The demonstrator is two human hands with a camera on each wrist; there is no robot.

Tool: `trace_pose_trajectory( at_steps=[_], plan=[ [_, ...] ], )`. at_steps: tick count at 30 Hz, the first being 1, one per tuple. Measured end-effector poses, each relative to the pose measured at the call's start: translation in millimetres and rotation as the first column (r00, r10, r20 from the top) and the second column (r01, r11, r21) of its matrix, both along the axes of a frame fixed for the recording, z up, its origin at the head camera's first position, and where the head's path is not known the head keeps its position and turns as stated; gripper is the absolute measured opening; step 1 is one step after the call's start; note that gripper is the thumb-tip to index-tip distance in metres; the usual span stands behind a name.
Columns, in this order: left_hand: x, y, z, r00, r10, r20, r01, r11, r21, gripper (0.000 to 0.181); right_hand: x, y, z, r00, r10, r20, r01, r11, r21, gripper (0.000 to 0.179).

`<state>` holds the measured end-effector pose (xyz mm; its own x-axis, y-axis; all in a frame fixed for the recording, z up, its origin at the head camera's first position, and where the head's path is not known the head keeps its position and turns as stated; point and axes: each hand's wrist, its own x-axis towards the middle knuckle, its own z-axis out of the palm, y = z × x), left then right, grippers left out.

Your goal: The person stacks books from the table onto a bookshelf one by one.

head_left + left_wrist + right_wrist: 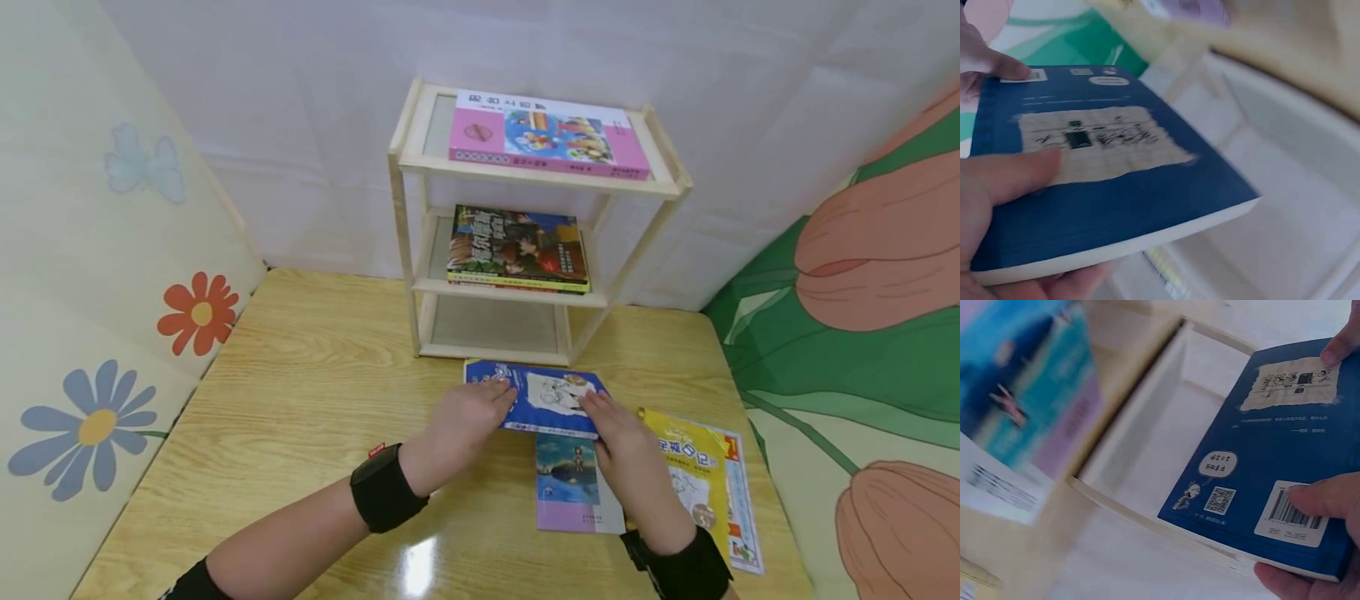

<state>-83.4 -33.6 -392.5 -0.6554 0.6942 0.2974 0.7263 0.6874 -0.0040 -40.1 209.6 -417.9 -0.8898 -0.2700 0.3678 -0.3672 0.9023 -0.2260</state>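
Observation:
A blue book (555, 400) is held flat by both hands, just in front of the shelf's bottom level. My left hand (468, 425) grips its left end, fingers over the front cover. At the right end, my right hand (633, 454) holds it in the same manner. From the left wrist, the blue back cover (1122, 200) shows, with the left thumb (1016, 175) pressed on it. In the right wrist view the right thumb (1319, 500) lies across the barcode label (1285, 528). A pink and blue book (573, 487) lies below, partly covered by the right hand.
A small wooden shelf (405, 225) stands at the table's back. Its top carries a thick pink book (551, 137), its middle level a stack of dark-covered books (517, 250). Beside my right hand lies a yellow book (690, 458) on a white-edged one (742, 517). Printed panels flank the table (315, 358).

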Motion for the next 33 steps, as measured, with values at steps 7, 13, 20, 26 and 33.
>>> trace_pose_trajectory(
  at_steps=[7,13,20,26,33],
  plan=[
    [-6.1,-7.6,32.6,0.955,-0.065,-0.290,0.111,0.983,0.145,0.035,-6.8,2,37.5,0.977,0.005,-0.214,-0.012,1.000,-0.028,0.051],
    [-2.7,-9.6,65.1,0.897,-0.020,-0.442,0.122,0.972,0.203,0.037,-8.4,-7,63.8,0.900,-0.048,-0.433,-0.009,0.992,-0.129,0.044],
    [-5.6,-10.1,88.3,0.794,0.023,-0.608,0.176,0.948,0.266,0.031,-24.4,-20,88.4,0.668,-0.072,-0.740,-0.139,0.966,-0.220,0.036],
    [-18.8,-10.0,101.3,0.741,0.067,-0.668,0.201,0.927,0.317,0.030,-41.7,-30,107.7,0.545,-0.094,-0.833,-0.196,0.952,-0.235,0.048],
    [-36.8,-7.2,116.5,0.705,0.132,-0.697,0.218,0.895,0.389,0.030,-65.6,-35,128.0,0.498,-0.119,-0.859,-0.223,0.940,-0.260,0.047]
  ],
)
